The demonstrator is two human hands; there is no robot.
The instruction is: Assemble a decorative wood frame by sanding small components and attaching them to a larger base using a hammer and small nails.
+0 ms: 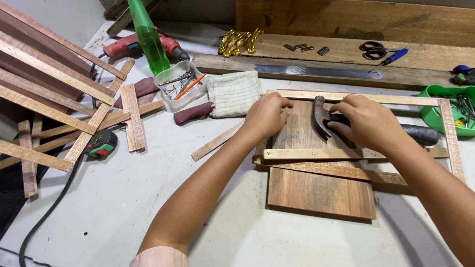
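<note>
1. Two hands work a strip frame [356, 98] on the board [316, 188], mid-desk [123, 198].
2. Left hand [266, 116], curled, pinches the top strip's end, perhaps a nail.
3. Right hand [366, 121] grips the hammer [321, 116] near its head.
4. Frame looks unfinished; loose strips [336, 170] remain.

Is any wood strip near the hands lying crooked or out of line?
Yes. Below the right hand and its hammer, one thin strip runs slanted across the wooden board, while the strip just above it lies level. They converge at the left end.
</note>
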